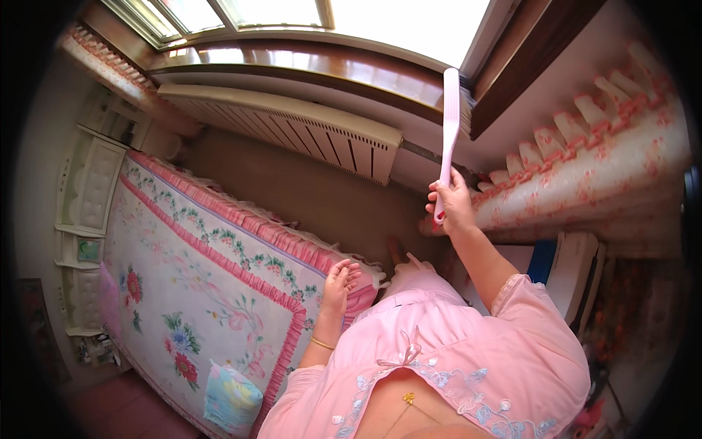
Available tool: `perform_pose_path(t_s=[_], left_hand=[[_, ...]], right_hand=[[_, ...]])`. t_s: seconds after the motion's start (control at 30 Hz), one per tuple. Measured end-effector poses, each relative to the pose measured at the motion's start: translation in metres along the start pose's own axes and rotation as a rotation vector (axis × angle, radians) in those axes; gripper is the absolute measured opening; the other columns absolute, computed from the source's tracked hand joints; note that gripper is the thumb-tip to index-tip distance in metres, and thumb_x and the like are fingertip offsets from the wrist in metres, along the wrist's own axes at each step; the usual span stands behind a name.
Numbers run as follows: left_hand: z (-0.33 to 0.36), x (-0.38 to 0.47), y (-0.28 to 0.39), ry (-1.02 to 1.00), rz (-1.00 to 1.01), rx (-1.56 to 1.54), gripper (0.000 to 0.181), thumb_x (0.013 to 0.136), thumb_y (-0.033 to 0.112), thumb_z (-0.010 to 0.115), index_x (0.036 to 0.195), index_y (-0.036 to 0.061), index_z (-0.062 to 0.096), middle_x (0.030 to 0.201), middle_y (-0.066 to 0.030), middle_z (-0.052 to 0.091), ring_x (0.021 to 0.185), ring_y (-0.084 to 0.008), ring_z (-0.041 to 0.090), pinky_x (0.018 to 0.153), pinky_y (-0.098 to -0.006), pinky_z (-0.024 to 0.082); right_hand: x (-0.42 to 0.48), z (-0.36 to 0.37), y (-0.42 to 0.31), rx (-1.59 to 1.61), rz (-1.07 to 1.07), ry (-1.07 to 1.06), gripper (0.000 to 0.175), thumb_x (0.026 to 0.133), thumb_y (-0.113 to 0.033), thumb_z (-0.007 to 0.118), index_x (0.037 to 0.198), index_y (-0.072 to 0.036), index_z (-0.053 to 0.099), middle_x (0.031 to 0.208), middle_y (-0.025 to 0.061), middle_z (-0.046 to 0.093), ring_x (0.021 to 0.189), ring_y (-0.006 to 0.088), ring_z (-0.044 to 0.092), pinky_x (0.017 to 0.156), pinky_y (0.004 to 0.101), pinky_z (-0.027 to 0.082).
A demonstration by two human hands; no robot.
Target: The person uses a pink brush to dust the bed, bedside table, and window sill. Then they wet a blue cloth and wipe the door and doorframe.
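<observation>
My right hand (456, 202) grips the lower handle of a pale pink bed brush (451, 104), raised in front of me. The brush stands nearly upright in the view, with its bristles facing right. They are at the right end of the glossy brown windowsill (307, 63), by the dark wooden window trim (521, 66); whether they touch it I cannot tell. My left hand (341, 281) holds nothing, its fingers loosely bent. It hovers over or beside the near corner of a bed with a pink-ruffled floral bedspread (219, 296); contact is unclear.
A cream radiator (285, 126) sits below the sill, with a pipe (428, 152) at its right. Floral curtains (592, 170) gather at right. A folded blue-yellow cloth (233, 398) lies on the bed. A white appliance (570, 274) stands near my right elbow. Brown floor (263, 175) separates bed and radiator.
</observation>
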State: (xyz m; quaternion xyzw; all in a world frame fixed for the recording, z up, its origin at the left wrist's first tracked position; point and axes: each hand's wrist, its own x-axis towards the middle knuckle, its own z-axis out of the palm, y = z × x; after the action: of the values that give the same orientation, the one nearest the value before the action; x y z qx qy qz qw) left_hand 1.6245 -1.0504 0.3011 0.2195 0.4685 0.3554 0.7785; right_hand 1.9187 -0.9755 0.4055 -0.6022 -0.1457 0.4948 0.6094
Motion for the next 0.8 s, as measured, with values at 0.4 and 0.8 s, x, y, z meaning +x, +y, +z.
perform_pose_path(t_s=[0.4, 0.8], left_hand=[[0.042, 0.067, 0.047, 0.088, 0.004, 0.009, 0.026, 0.094, 0.021, 0.045, 0.116, 0.0078, 0.046, 0.108, -0.0091, 0.059, 0.091, -0.0172, 0.059, 0.075, -0.0289, 0.048], [0.018, 0.143, 0.115, 0.062, -0.030, -0.051, 0.022, 0.094, 0.018, 0.045, 0.113, 0.0079, 0.048, 0.104, -0.0072, 0.060, 0.086, -0.0136, 0.059, 0.069, -0.0245, 0.047]], right_hand=[[0.064, 0.057, -0.041, 0.312, 0.414, -0.059, 0.019, 0.093, -0.022, 0.045, 0.110, -0.018, 0.037, 0.077, 0.0009, 0.044, 0.055, 0.0104, 0.043, 0.045, 0.0284, 0.039], [0.102, 0.164, -0.025, 0.236, 0.503, -0.156, 0.016, 0.094, -0.029, 0.045, 0.098, -0.015, 0.036, 0.069, -0.0005, 0.040, 0.048, 0.0086, 0.038, 0.041, 0.0274, 0.036]])
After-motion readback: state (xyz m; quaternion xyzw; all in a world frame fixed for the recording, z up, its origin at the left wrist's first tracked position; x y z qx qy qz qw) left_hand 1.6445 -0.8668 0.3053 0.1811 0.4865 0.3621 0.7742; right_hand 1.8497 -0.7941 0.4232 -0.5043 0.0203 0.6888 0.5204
